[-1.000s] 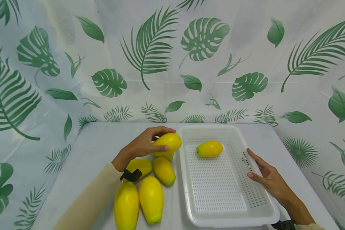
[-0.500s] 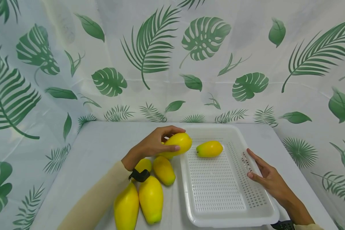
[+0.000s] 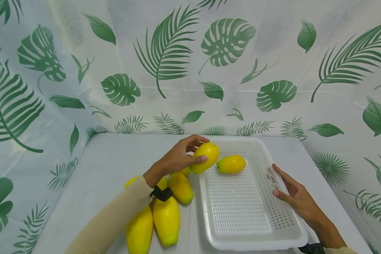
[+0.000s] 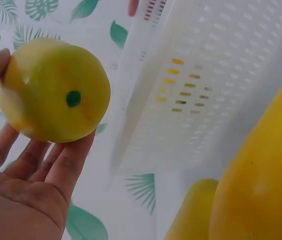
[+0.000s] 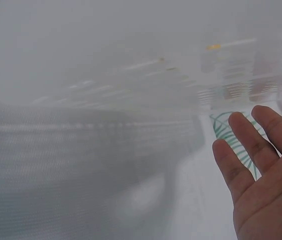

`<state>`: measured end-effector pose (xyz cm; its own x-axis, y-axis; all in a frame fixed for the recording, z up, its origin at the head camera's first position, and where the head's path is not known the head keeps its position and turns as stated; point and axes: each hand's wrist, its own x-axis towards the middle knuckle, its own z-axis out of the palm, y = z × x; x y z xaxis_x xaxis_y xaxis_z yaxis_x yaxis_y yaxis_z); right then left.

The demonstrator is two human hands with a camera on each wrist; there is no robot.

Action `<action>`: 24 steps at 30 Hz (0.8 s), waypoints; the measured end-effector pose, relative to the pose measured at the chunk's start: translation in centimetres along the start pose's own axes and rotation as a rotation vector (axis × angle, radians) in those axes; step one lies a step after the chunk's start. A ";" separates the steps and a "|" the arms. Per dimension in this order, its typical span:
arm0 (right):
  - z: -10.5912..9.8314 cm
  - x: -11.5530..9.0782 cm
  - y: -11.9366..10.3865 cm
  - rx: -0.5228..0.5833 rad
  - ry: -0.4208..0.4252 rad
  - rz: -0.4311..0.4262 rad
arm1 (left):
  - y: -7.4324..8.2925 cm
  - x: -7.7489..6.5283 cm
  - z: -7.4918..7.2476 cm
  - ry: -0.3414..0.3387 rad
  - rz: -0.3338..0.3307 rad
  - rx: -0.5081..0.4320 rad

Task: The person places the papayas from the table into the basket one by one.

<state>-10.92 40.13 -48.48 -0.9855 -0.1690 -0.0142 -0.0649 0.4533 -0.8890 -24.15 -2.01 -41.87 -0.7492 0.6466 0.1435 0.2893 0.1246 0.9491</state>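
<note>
A smooth yellow papaya is held in my left hand, thumb on its near side and fingers behind. It is raised over the left rim of a white perforated plastic basket. In the left wrist view the end of this papaya shows a small dark green stem spot. Inside the basket, near the back, lies another yellow papaya with a greenish tip. My right hand holds the basket's right side, thumb over the rim. In the right wrist view several fingers extend outside the wall.
Left of the basket, several papayas lie grouped on the white-covered table; my left forearm partly covers them. A leaf-patterned sheet rises behind and at the sides. Each wrist wears a black band.
My left hand has moved right and slightly up with the papaya, from above the group to over the basket's left rim. My right hand and the basket have stayed in place.
</note>
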 end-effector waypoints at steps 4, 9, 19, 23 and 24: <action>0.0 0.0 0.0 -0.005 0.002 0.007 | -0.1 0.3 0.6 0.017 -0.012 -0.014; 0.0 0.0 0.0 0.003 -0.004 0.006 | -0.3 0.6 1.2 0.033 -0.024 -0.022; 0.1 -0.1 0.0 -0.022 0.010 0.008 | -0.8 0.9 1.9 0.054 -0.035 -0.038; 0.2 -0.1 -0.1 -0.019 0.015 0.006 | -1.0 1.1 2.0 0.055 -0.024 -0.045; 0.2 -0.1 -0.1 -0.018 0.014 0.004 | -1.0 1.1 2.0 0.056 -0.023 -0.041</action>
<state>-10.75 39.95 -48.51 -0.9879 -0.1547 -0.0112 -0.0635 0.4694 -0.8807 -24.08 0.11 -43.26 -0.7877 0.6010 0.1354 0.2473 0.1072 0.9630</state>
